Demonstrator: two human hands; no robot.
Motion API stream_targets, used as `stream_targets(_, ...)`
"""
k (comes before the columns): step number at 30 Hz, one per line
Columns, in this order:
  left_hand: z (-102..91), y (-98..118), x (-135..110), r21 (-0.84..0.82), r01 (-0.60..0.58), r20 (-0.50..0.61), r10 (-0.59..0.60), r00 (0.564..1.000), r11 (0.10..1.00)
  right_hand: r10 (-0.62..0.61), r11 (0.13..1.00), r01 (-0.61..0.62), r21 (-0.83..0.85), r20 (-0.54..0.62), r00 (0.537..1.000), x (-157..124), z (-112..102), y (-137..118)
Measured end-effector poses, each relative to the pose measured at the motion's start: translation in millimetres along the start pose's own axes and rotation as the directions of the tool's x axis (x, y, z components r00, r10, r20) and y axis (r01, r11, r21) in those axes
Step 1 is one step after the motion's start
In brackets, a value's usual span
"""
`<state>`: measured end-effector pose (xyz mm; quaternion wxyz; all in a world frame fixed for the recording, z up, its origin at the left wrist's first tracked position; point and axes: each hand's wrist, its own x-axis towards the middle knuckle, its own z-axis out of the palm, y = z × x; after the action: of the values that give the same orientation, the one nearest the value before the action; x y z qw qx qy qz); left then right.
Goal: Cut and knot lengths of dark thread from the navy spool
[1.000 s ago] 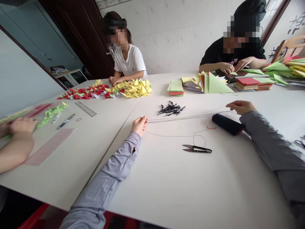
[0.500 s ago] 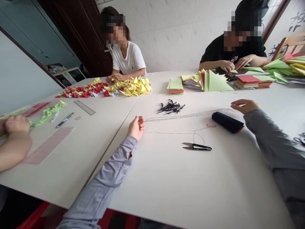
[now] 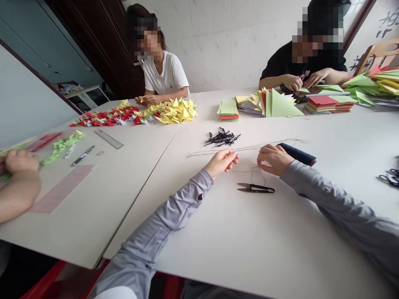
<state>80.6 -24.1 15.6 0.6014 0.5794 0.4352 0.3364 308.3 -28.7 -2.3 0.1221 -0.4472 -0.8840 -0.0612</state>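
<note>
Head view: two pale tables [image 3: 237, 241] meet along a slanting seam, before a tiled wall [image 3: 215, 45] and a dark brown door [image 3: 102, 37]. A wooden chair [image 3: 382, 56] stands at the far right, and a red seat [image 3: 46, 284] shows below the near edge. In the back left corner, a low white cabinet [image 3: 85, 100] carries small items too indistinct to name. A dark-wrapped thread spool [image 3: 299, 155] lies on its side, partly behind the right hand [image 3: 274, 160]. Long loose threads [image 3: 249, 148] lie across the table beyond both hands. The left hand [image 3: 220, 162] has its thumb and fingertips brought together; whether they pinch a strand I cannot tell. The right hand's fingers are bent downward beside a thin loop of thread [image 3: 258, 181], their grip unclear. Black thread snips [image 3: 257, 188] rest nearer, and black cord loops [image 3: 222, 137] sit heaped farther off. Beyond are colored paper stacks [image 3: 228, 110] and a pile of red and yellow origami [image 3: 134, 115], with a person in white [image 3: 165, 77] and a person in black [image 3: 311, 68] seated behind. A ruler [image 3: 109, 139] and pen [image 3: 82, 155] lie on the left table.
</note>
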Motion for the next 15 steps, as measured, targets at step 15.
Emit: stream_targets(15,61.3,-13.5,47.7,0.103,0.023,0.173,-0.041,0.984,0.994,0.163,0.984,-0.146,0.101,-0.199,0.966,-5.6,-3.8,13.1)
